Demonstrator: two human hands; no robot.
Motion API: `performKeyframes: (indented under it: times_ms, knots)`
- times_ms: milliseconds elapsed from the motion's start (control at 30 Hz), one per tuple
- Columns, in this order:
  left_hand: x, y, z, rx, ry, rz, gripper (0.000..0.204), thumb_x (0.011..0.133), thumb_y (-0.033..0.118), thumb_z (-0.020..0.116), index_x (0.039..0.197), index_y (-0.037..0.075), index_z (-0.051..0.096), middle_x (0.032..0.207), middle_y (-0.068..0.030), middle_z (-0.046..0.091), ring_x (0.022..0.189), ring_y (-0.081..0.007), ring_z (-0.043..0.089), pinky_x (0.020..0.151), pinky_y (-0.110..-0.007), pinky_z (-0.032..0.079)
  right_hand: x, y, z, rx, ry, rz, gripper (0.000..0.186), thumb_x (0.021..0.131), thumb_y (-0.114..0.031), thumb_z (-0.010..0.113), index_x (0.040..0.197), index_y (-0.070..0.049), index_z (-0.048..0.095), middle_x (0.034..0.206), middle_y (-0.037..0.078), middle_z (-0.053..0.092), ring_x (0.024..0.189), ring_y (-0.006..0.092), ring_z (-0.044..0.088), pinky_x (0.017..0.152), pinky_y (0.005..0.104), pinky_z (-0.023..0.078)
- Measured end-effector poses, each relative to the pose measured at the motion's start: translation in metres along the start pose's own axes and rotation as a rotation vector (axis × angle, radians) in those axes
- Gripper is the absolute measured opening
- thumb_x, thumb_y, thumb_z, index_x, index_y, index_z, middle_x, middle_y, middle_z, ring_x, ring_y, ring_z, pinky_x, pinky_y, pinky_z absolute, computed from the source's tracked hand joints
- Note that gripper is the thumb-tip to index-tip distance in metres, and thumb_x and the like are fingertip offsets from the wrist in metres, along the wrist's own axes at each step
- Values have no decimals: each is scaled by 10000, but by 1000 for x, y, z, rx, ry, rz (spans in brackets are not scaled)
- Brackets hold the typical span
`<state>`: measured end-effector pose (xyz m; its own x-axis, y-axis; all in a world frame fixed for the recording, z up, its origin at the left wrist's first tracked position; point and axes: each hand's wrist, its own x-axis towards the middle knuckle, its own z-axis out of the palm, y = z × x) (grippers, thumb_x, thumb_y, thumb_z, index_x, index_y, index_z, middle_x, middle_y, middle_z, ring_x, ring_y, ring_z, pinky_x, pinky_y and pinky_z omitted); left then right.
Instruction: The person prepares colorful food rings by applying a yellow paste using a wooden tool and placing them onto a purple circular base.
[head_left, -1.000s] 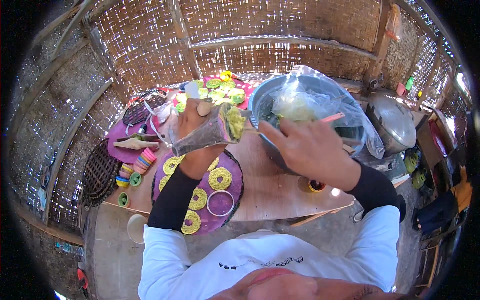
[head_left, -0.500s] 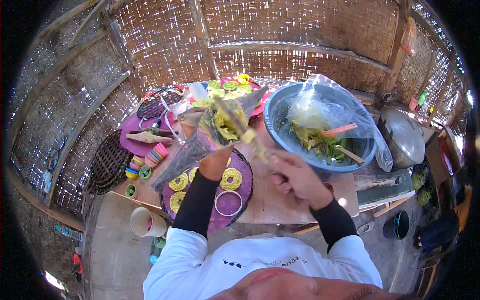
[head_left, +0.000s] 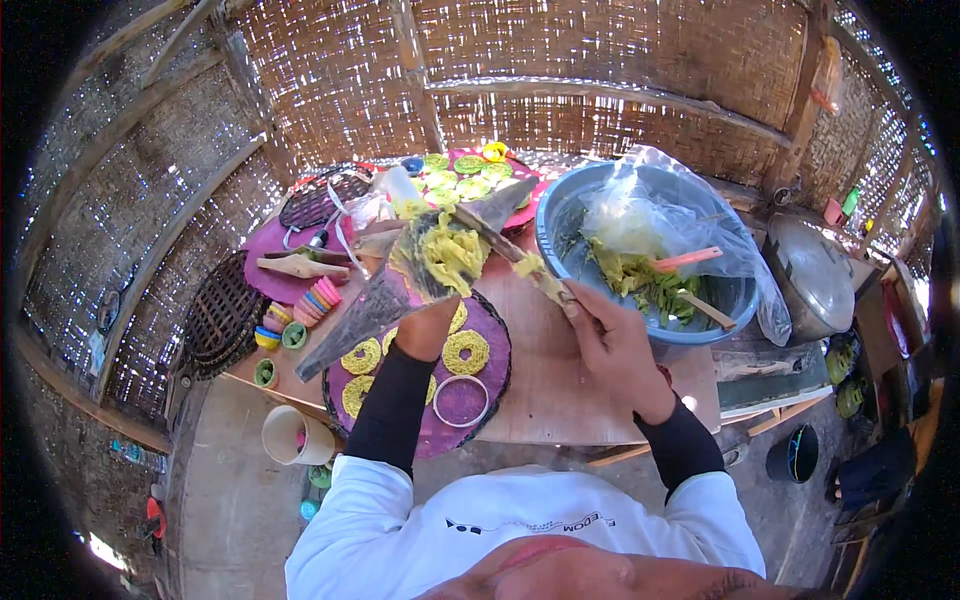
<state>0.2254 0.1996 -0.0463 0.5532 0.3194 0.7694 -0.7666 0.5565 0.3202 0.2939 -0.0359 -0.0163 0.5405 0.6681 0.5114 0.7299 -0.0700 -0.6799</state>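
Note:
My left hand holds up a long grey board from beneath; its fingers are mostly hidden under it. A lump of yellow-green dough lies on the board's middle. My right hand is closed around the near end of a flat wooden stick. Some dough clings to the stick, and its far end reaches over the dough on the board. Below my left forearm lies a round purple-covered tray with several yellow dough rings and a thin white hoop.
A blue basin with plastic, greenish dough and a pink-handled tool stands right. Further right is a lidded metal pot. Colourful small cups and a woven basket sit left. Behind are green rounds on pink cloth.
The stick has shifted slightly, and my right hand now grips it with its back turned up. The board has stayed in nearly the same place, with the dough more fully in view.

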Motion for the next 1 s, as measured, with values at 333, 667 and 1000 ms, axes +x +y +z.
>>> performKeyframes:
  times_ms: [333, 667, 1000]
  knots:
    - [-10, 0, 8, 342, 370, 91, 596, 825, 522, 377, 1177, 42, 382, 1154, -149, 454, 1049, -281, 462, 907, -395, 374, -30, -4, 8, 176, -94, 4, 281, 776, -87, 525, 1048, -16, 540, 695, 194, 556, 534, 285, 570, 506, 327, 436]
    - [8, -2, 32, -58, 362, 38, 499, 843, 489, 369, 1079, 53, 434, 1011, -102, 504, 936, -223, 506, 846, -376, 411, -26, 2, 16, 163, -88, -30, 258, 800, -115, 517, 1033, -9, 543, 609, 174, 527, 456, 220, 510, 467, 313, 395]
    - [14, 11, 61, 2204, -221, 587, 177, 694, 167, 655, 828, 98, 561, 828, -53, 487, 747, -232, 504, 615, -373, 375, 31, 10, -61, -9, -564, 29, 226, 857, -216, 461, 941, -34, 566, 636, 53, 536, 562, 145, 523, 497, 299, 404]
